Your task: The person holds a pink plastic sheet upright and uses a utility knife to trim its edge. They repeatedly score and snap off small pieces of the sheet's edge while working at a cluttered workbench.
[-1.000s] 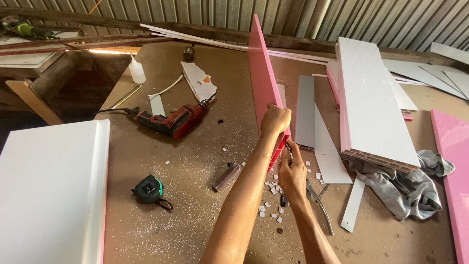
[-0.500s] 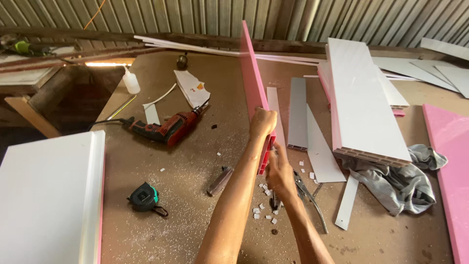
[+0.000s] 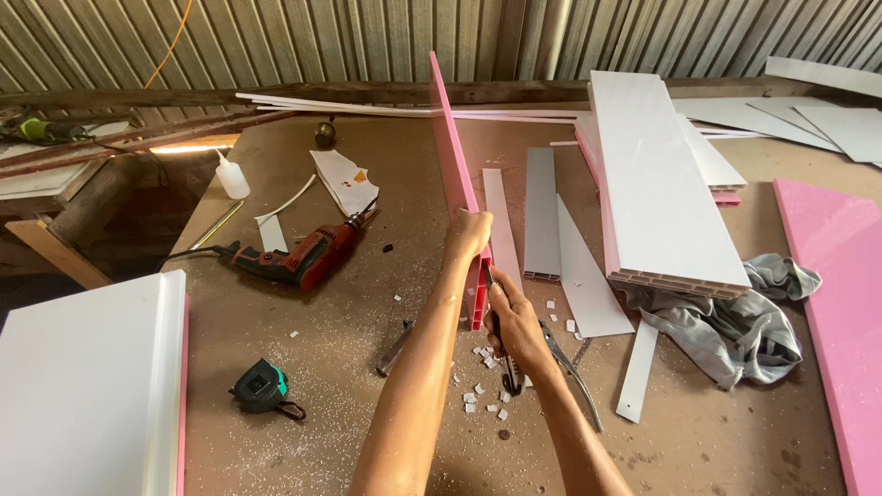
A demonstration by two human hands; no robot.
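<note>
A long pink panel stands on edge on the brown workbench, running away from me. My left hand grips its near top edge and holds it upright. My right hand is closed on a small dark-handled cutting tool, whose blade meets the panel's near end, low down. Several small white offcuts lie on the bench just below my hands.
A red power drill and black tape measure lie to the left. Pliers rest by my right wrist. White panels, grey strips, a grey rag, a glue bottle and a large white board surround the spot.
The view has shifted slightly; both hands stay at the panel's near end, with my right hand a little lower against its edge.
</note>
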